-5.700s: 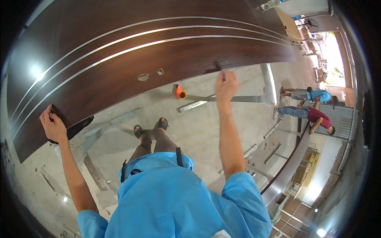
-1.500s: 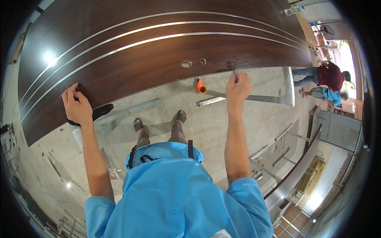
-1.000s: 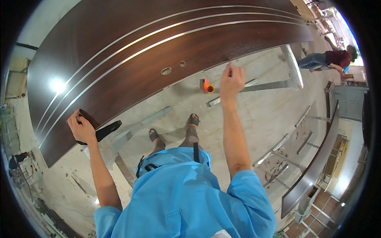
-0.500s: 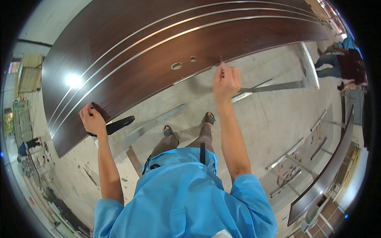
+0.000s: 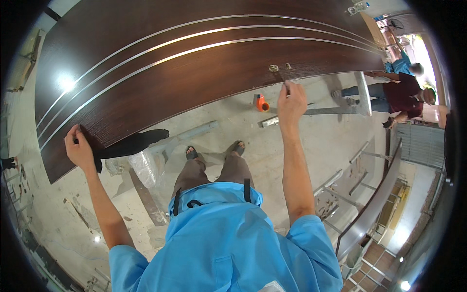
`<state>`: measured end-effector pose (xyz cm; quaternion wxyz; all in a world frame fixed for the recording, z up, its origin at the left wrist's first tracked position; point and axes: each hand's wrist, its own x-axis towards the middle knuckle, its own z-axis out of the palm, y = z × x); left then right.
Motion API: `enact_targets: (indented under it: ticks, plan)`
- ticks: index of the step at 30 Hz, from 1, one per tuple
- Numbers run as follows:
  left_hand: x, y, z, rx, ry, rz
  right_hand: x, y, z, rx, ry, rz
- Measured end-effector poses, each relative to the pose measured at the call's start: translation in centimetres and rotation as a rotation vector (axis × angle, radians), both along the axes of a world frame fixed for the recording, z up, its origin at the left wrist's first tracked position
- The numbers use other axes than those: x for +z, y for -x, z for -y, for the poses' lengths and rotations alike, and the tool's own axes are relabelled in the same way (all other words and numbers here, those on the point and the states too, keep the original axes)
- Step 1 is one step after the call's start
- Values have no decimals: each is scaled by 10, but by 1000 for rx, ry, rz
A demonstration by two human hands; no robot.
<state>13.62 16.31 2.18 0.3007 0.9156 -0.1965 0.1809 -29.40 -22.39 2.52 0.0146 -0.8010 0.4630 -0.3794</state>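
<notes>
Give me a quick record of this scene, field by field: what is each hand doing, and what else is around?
Left hand: left hand grips the near edge of the dark wooden door panel together with a black cloth
Right hand: right hand pinches the same edge, just below two small holes
Panel: dark brown, three curved silver strips, held up over the floor
Floor: concrete floor; orange object beyond the feet
Others: two people crouched at far right

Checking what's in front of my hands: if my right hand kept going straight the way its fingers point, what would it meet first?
The right hand already grips the near edge of the dark wood door panel. Its fingers point at the two small lock holes just beyond, so it would likely slide over the panel face there first.
</notes>
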Motion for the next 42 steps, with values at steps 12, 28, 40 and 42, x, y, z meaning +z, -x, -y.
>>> enact_targets:
  ticks: [12,28,40,42]
  plan:
    - [-10,-7,-8,4,-46,51,-12,-39,-60,77,-81,-53]
    - [-8,-2,-4,63,-53,28,10,-33,-26,-78,95,-2]
    - [4,9,-3,-216,98,2,-16,-155,-211,234,-92,67]
    - [6,8,-4,-256,96,-37,-10,-158,-218,230,-122,52]
